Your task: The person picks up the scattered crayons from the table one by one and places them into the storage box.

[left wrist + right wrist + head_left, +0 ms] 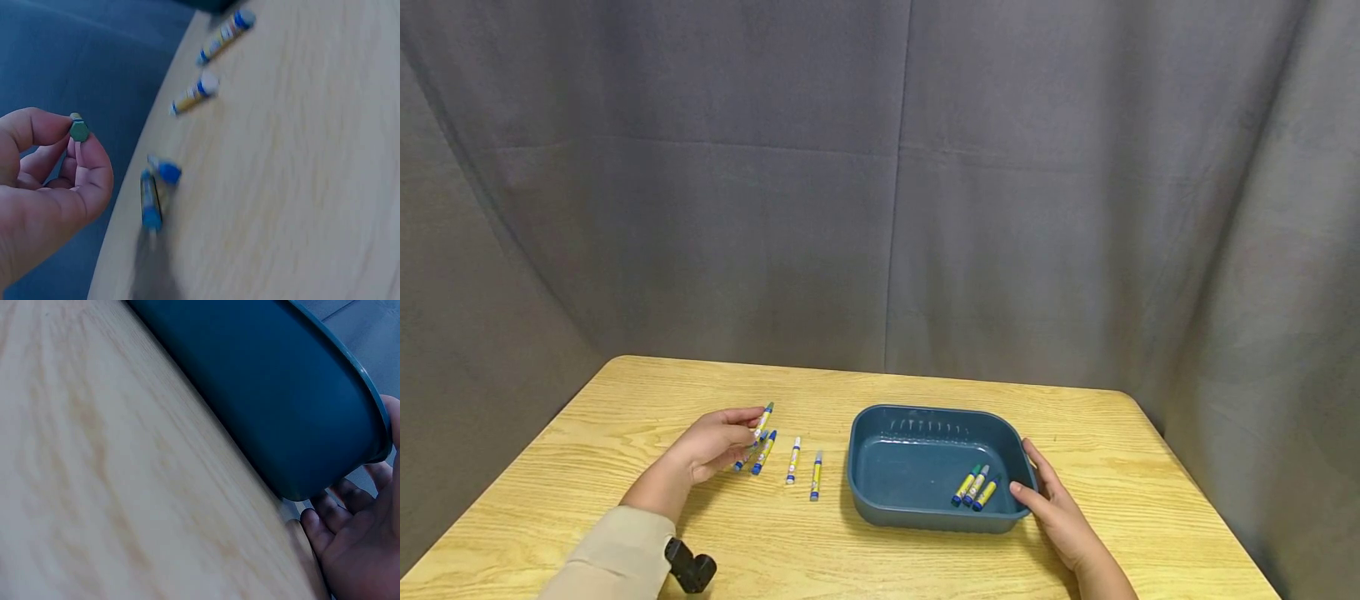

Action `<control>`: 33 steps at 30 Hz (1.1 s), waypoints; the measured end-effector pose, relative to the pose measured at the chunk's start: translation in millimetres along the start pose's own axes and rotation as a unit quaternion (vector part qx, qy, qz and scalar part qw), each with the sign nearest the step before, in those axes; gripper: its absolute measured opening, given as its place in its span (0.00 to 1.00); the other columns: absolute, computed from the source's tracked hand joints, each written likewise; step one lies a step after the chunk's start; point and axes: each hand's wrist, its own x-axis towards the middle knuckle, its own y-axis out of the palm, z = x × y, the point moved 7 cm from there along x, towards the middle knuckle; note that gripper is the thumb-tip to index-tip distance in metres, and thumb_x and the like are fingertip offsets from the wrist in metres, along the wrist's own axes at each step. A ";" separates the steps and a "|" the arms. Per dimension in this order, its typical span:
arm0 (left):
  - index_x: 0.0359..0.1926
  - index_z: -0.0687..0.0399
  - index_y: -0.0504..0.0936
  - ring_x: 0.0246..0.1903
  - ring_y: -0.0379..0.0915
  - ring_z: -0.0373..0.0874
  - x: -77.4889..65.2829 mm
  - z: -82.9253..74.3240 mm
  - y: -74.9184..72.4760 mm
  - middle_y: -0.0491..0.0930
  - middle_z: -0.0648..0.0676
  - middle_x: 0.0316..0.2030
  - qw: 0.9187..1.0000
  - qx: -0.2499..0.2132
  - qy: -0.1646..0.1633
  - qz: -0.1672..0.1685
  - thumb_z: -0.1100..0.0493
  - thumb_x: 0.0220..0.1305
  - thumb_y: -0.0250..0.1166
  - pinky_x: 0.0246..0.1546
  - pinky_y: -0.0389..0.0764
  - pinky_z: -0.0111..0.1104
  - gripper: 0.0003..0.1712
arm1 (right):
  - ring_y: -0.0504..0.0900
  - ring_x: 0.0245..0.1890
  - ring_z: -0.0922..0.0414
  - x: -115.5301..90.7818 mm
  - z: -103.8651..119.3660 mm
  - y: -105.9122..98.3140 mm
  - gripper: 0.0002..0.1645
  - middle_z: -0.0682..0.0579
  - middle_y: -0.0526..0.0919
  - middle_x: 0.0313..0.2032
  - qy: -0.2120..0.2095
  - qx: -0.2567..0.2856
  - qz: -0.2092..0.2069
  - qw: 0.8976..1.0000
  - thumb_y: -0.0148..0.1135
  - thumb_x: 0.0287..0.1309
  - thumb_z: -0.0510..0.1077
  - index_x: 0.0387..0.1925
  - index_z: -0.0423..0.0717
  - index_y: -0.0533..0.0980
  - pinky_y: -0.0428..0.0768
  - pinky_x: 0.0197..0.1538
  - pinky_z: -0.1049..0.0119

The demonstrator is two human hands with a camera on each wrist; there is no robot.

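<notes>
Nearest to me, at the left, I have a beige sleeve (613, 554) with a small black device (690, 568) by its cuff, over the near part of the wooden tabletop (790, 550). On the near right I see the right hand (1062, 510) gripping the right end of a dark teal bin (895, 492): the thumb lies over the rim and the fingers reach along the outer wall. My right wrist view puts some of those fingers low at the bin's corner, close to the wood. Inside the bin, in its near right part, I count three crayons (975, 487) with yellow wrappers, lying side by side at a slant.

Left of the bin, a grey-tipped crayon (816, 477) lies on the wood, and a white-tipped crayon (793, 461) sits just beyond it, a little further left. Past those I make out a close pair of crayons (764, 453) (from here I can't tell whether they touch). Above that pair the left hand (711, 446) pinches a green-ended crayon (763, 421) between thumb and fingers, and my left wrist view shows it lifted off the table, its green end towards me. At the far side, beyond the table's edge, hangs a grey curtain (880, 192).
</notes>
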 end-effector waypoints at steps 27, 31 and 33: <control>0.62 0.66 0.74 0.40 0.71 0.42 38.2 -55.5 152.2 0.76 0.55 0.46 0.995 -0.061 0.006 0.083 0.76 0.58 0.57 0.38 0.78 0.31 0.29 | 0.47 0.75 0.39 0.3 1.6 4.7 0.46 0.34 0.48 0.75 0.003 0.000 -0.003 1.000 0.53 0.68 0.42 0.78 0.50 0.42 0.63 0.51 0.90; 0.61 0.65 0.76 0.40 0.72 0.42 41.2 -55.9 173.5 0.77 0.56 0.47 0.995 -0.048 0.000 0.089 0.77 0.57 0.58 0.38 0.79 0.32 0.28 | 0.47 0.75 0.39 1.6 1.7 4.9 0.46 0.34 0.48 0.75 0.001 -0.001 -0.004 1.000 0.54 0.68 0.42 0.78 0.50 0.42 0.63 0.51 0.90; 0.60 0.66 0.76 0.39 0.73 0.42 42.7 -54.9 183.5 0.78 0.56 0.46 0.995 -0.044 -0.003 0.093 0.77 0.56 0.58 0.38 0.79 0.32 0.28 | 0.47 0.75 0.38 1.7 1.6 5.4 0.46 0.34 0.48 0.75 0.000 -0.002 -0.004 1.000 0.54 0.68 0.42 0.78 0.50 0.42 0.62 0.51 0.90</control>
